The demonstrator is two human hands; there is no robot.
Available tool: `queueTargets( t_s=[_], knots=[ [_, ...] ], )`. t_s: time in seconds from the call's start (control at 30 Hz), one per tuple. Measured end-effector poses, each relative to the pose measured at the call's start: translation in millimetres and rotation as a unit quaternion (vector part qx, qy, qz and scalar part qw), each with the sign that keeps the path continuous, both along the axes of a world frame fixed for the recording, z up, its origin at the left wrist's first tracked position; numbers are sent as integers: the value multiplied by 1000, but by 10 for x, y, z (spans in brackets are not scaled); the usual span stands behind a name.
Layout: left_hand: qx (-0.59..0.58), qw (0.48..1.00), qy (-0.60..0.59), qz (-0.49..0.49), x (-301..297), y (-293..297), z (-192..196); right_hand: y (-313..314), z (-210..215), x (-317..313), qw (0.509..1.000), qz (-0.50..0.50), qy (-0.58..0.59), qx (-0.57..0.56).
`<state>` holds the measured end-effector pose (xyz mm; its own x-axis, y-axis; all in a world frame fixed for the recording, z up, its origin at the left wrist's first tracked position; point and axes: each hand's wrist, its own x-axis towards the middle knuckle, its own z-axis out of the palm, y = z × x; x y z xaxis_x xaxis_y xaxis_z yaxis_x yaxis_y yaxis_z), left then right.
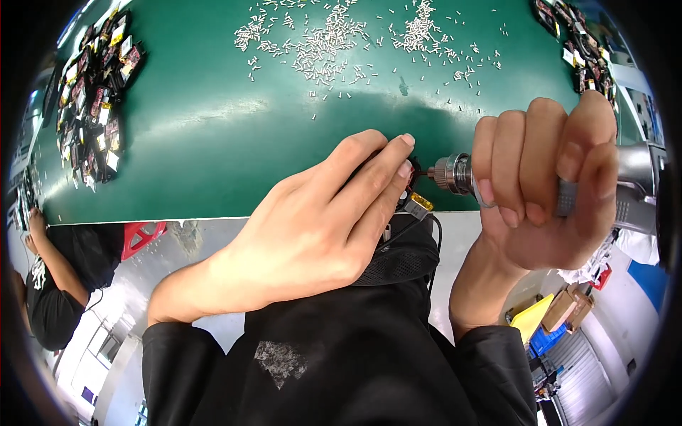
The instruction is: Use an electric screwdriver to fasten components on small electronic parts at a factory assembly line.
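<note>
My right hand (543, 184) is wrapped round a silver-grey powered screwdriver (636, 174), its knurled metal nose (452, 174) pointing left. The thin bit meets a small dark electronic part (414, 177) at the near edge of the green table. With fingers pressed together, my left hand (312, 220) holds that part from the left and hides most of it. A yellow-and-grey component (419, 204) and a black cable (437, 238) show just below the fingertips. Whether a screw sits at the bit's tip is too small to tell.
Many tiny silver screws (330, 46) lie scattered over the far side of the green table (185, 142). Piles of small electronic assemblies stand at its left (96, 106) and far right (586, 57). Another person's arm (60, 266) is at the left edge.
</note>
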<state>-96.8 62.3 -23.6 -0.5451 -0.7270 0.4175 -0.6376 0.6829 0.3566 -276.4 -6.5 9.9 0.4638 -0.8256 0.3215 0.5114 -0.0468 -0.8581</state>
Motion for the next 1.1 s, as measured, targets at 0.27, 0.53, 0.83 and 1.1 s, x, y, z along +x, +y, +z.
queueTargets(
  t_s=[0.27, 0.53, 0.83, 1.1],
  knots=[
    [25, 999, -46, -8, 96, 97, 177, 13, -62, 138, 994, 48, -101, -7],
    [-26, 979, -22, 199, 914, 171, 439, 190, -43, -140, 958, -55, -277, 49],
    [-116, 802, -185, 556, 2882, 46, 442, 379, -354, -57, 954, -65, -233, 179],
    [-73, 960, -64, 264, 1242, -613, 471, 322, -350, -75, 936, -86, -261, 221]
  ],
)
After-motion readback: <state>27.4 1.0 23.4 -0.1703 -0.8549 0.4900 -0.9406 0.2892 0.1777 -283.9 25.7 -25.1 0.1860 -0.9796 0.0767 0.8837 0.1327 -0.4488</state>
